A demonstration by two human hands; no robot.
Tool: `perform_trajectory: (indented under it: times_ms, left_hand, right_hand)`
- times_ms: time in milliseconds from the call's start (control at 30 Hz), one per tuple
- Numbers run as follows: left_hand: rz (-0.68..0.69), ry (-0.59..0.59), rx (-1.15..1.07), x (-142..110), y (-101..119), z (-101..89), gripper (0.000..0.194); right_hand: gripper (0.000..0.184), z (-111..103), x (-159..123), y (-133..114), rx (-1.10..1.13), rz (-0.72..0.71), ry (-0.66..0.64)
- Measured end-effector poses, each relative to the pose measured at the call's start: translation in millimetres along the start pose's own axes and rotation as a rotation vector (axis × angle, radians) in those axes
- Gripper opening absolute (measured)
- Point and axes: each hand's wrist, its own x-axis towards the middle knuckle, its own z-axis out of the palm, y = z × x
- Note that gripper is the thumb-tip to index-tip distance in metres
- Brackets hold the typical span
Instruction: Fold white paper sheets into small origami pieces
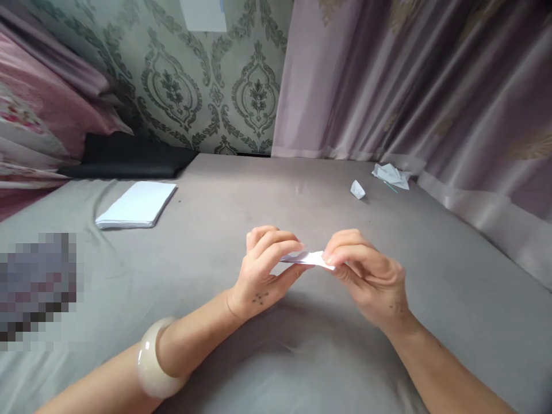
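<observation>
A small folded piece of white paper [314, 258] is held above the grey sheet, seen almost edge-on. My left hand [269, 267] pinches its left end between thumb and fingers. On the other end, my right hand [368, 273] grips it with thumb and bent fingers. The fingers hide much of the paper, so its full shape cannot be made out. A pale bangle [156, 362] sits on my left forearm.
A stack of white paper [138, 204] lies at the left on the grey sheet [241, 195]. Towards the back right are a small folded paper piece [357, 190] and a heap of crumpled paper [391, 175]. A black flat item [133, 158] rests by the wall. Curtains [388, 86] hang at right.
</observation>
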Motion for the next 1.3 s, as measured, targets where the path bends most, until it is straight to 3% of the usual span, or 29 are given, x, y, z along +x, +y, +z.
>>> perform_trajectory:
  times_ms: [267, 400, 733, 1000, 1167, 1300]
  left_hand:
    - [0.164, 0.085, 0.176, -0.9, 3.4, -4.9, 0.021]
    - [0.239, 0.057, 0.223, -3.5, 6.3, -5.2, 0.013]
    - [0.217, -0.061, 0.197, -2.2, 0.4, -7.4, 0.022]
    - [0.130, -0.134, 0.096, -1.5, -2.4, -2.6, 0.023]
    - [0.030, -0.183, 0.037, -0.1, -1.0, 0.3, 0.015]
    - [-0.131, -0.296, -0.102, -1.5, -0.3, 3.4, 0.009]
  right_hand:
    - [0.033, -1.6, -1.4, 0.2, -0.032, -0.114, -0.020]
    - [0.030, 0.4, -1.2, 0.9, -0.048, -0.105, -0.032]
    - [0.025, 2.5, -2.1, -6.1, -0.085, -0.073, -0.007]
    - [0.026, 3.4, -1.1, -6.7, -0.024, -0.007, 0.049]
    - [0.012, 7.3, -0.7, -4.9, 0.025, 0.193, 0.142]
    - [0.005, 8.0, -2.1, 3.6, 0.031, 0.315, 0.222]
